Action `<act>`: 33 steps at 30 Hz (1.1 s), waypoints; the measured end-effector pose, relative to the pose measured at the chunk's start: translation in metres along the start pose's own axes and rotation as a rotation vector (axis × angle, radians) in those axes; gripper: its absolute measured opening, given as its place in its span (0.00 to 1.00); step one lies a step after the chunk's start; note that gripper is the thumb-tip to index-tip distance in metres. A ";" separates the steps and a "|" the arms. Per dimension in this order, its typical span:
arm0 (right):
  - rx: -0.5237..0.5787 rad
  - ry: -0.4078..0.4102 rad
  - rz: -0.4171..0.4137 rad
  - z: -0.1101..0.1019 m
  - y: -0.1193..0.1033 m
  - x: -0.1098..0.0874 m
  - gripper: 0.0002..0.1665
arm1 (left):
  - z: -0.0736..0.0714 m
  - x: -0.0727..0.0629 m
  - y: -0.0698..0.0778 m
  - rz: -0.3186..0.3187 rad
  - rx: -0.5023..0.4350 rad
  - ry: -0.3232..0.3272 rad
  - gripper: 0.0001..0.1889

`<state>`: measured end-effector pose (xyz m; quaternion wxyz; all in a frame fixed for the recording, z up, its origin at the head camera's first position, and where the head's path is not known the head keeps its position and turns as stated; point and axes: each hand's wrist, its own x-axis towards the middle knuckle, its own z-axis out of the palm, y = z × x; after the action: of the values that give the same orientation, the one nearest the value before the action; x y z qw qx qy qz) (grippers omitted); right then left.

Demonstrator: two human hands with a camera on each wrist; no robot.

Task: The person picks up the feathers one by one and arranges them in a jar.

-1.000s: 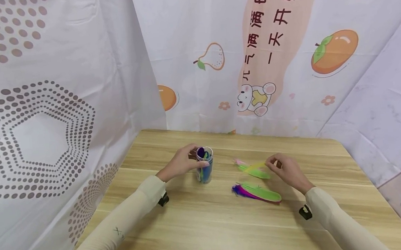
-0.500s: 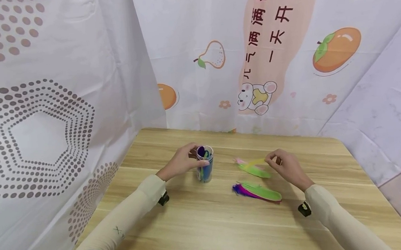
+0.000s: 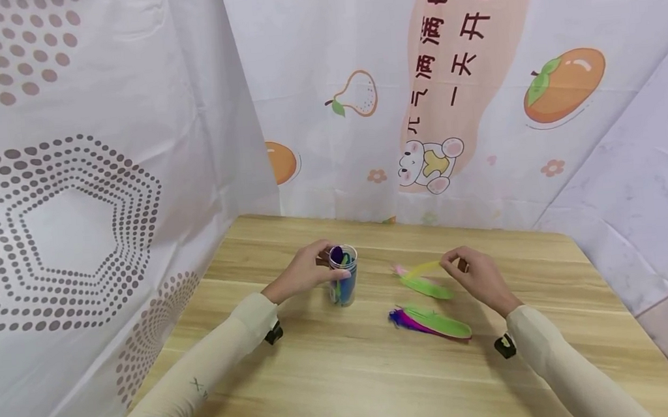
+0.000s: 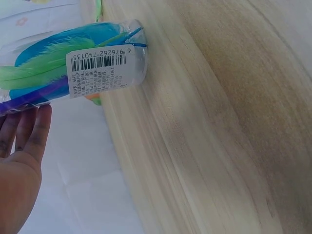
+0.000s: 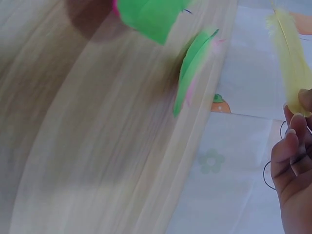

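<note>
A clear plastic jar (image 3: 346, 286) stands upright on the table, and my left hand (image 3: 304, 274) grips it near the rim from its left side. Blue, green and purple feathers fill the jar; in the left wrist view a barcode label (image 4: 100, 68) shows on its wall. My right hand (image 3: 478, 277) pinches one end of a yellow feather (image 5: 290, 53) between thumb and fingers, holding it above the table. Below it lie a green feather (image 3: 427, 287) and a pink feather (image 5: 191, 92). Closer to me rests a pile of green, magenta and blue feathers (image 3: 431, 324).
The wooden table (image 3: 336, 385) ends at a patterned cloth (image 3: 360, 167) hanging behind it. Another dotted cloth (image 3: 77, 242) hangs along the left side. A black wrist camera (image 3: 505, 346) sits under the right sleeve.
My right hand has risen slightly, still pinching the yellow feather. The left hand stays on the jar; the loose feathers have not moved on the table.
</note>
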<state>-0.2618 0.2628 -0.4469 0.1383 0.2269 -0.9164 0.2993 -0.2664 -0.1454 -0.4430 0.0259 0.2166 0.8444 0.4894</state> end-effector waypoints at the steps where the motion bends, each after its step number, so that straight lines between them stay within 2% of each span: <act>1: 0.000 0.001 0.000 0.000 0.000 0.000 0.05 | 0.000 0.000 0.000 0.002 0.002 0.000 0.27; 13: 0.033 0.005 -0.013 -0.001 -0.006 0.009 0.08 | -0.001 -0.002 0.004 0.003 0.010 -0.011 0.28; 33: 0.024 0.045 -0.048 -0.004 -0.025 0.024 0.08 | -0.001 0.000 0.000 0.009 0.027 -0.004 0.29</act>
<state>-0.2696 0.2397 -0.4226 0.1634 0.2436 -0.9038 0.3117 -0.2665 -0.1462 -0.4425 0.0223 0.2215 0.8500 0.4775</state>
